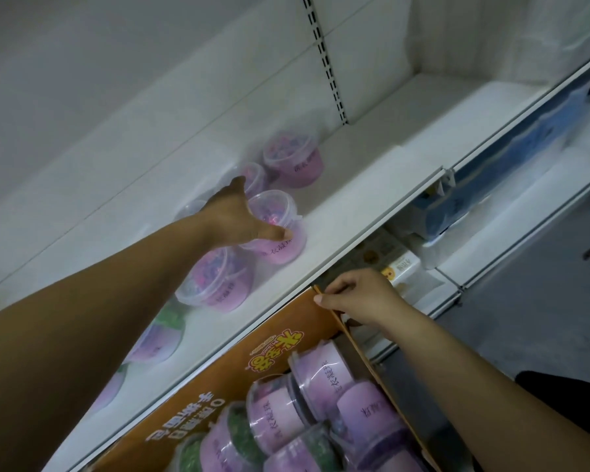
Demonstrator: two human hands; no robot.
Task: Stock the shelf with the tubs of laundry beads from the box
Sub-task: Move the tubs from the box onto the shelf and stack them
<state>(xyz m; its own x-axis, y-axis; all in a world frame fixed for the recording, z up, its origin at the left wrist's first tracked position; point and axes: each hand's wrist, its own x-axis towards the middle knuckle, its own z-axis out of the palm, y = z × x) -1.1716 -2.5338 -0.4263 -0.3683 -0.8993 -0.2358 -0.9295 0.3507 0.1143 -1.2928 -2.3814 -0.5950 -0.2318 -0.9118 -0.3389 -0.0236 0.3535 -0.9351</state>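
1. Head view, upper half: left hand (pixel 234 216) clasped over a purple tub (pixel 281 240) of laundry beads, thumb on the label side, fingers across the far rim. Tub down on the white shelf (pixel 355 212) as far as can be seen, mid-depth, just beside other shelved tubs (pixel 218 277) in front of and behind it.
2. Head view, lower half: right hand (pixel 358 298) pinching the top edge of the orange box (pixel 218 386) at its flap, just under the shelf lip. Packed tubs (pixel 321 366) lying on their sides inside, so plenty left to stock, by the look of it.
3. Likely trouble on the shelf: a knock against the close neighbours on letting go, enough to topple one or roll it toward the front edge. Cause: tight spacing and a reach at full stretch.
4. Likely trouble below: a box steadied only by a fingertip pinch on thin card, support underneath hidden. A slip or a bent flap, then probably a tilt and loose tubs spilling out.
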